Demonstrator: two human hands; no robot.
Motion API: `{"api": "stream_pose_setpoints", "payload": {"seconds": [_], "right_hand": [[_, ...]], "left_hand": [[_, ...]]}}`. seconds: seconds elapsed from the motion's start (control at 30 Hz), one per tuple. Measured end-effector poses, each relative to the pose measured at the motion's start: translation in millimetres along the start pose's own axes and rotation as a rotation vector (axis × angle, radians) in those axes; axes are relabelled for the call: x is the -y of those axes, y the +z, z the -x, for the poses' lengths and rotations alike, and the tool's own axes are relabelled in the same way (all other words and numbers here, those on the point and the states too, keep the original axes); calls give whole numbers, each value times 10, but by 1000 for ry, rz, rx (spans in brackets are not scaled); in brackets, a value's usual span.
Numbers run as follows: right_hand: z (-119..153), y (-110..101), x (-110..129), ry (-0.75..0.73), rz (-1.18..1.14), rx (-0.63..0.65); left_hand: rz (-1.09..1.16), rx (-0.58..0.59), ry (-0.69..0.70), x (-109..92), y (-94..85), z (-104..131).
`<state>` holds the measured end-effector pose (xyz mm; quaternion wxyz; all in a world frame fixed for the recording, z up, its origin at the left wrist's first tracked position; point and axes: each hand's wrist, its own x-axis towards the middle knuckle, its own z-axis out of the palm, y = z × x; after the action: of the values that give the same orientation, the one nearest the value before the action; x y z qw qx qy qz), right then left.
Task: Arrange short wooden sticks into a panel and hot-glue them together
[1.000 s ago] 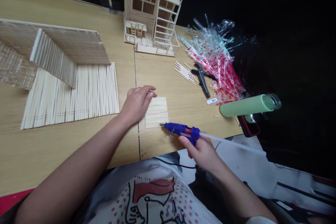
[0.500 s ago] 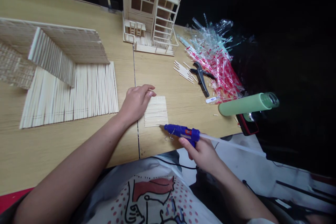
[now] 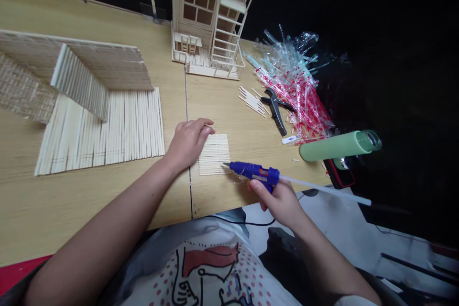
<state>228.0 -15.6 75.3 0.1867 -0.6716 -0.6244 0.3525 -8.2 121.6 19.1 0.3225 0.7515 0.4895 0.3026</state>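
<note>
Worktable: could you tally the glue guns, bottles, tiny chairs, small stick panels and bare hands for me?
Blue glue gun: 1
Green bottle: 1
Tiny chairs: 2
Small stick panel: 1
Hands: 2, the left hand and the right hand
Total: 7

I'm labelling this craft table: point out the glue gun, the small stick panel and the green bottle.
Glue gun (image 3: 248,169): head view, blue body.
Small stick panel (image 3: 214,154): head view, middle of slats.
Green bottle (image 3: 330,147): head view, side of body.

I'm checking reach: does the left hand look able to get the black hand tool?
Probably yes: bare table leads from the left hand, by the stick panel, to the black hand tool.
</note>
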Motion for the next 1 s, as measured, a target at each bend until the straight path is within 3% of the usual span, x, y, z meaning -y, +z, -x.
{"api": "stream_pose_setpoints", "payload": {"seconds": [0.23,0.47,1.0], "right_hand": [[-440,-43,84,-31,-104,-54],[-784,37,223,-133,-23,29],[-929,94,275,-180,153,21]], "left_hand": [[18,-6,2,9,-12,6],[88,-41,-53,5,-60,30],[28,-101,-100,-3,-58,54]]}}
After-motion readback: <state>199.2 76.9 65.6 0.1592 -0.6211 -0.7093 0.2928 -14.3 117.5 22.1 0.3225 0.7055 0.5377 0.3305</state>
